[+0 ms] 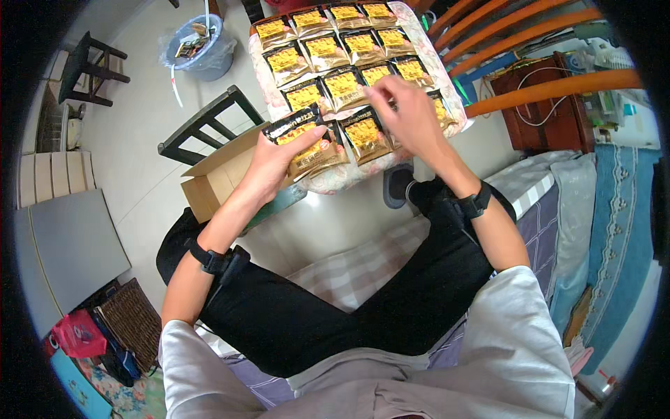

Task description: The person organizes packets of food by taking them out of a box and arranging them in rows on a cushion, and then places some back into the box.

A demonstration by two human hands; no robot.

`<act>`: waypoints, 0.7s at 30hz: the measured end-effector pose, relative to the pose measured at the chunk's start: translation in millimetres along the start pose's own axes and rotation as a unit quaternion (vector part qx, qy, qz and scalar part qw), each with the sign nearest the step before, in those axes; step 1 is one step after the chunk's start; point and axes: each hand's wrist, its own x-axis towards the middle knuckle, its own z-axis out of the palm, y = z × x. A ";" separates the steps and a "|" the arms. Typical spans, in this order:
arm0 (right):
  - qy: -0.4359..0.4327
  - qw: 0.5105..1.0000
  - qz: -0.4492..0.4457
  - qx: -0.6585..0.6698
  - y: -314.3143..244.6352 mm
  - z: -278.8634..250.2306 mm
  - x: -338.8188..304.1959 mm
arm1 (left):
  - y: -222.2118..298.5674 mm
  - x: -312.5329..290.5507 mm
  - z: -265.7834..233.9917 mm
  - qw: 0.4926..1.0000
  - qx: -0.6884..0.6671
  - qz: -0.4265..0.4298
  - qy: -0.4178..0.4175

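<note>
My left hand grips a snack packet, black and gold with yellow food pictured on it, at the near left side of the table. The thumb lies across its front. Over the near right part of the table, my right hand has its fingers curled together; whatever they hold, if anything, is hidden. Rows of similar packets lie flat on the table, among them a packet just left of my right hand and a packet beyond it. Part of the near right row is covered by that hand.
The table wears a flowered cover. An open cardboard box stands at its left, beside a dark green chair. Farther left are a lined blue bin and a dark stool. Orange wooden bars curve along the right.
</note>
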 end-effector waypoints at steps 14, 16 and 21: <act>-0.118 0.989 0.005 0.089 -59.6 57.3 -4.0 | 14.9 2.1 -8.9 0.991 -0.120 -0.035 0.046; -0.108 0.988 0.013 0.112 -62.7 62.1 -1.6 | 15.6 0.8 -12.6 0.991 -0.119 -0.016 0.054; -0.148 0.981 0.031 0.122 -65.0 70.3 3.8 | 17.7 -1.0 -17.5 0.989 -0.136 -0.019 0.050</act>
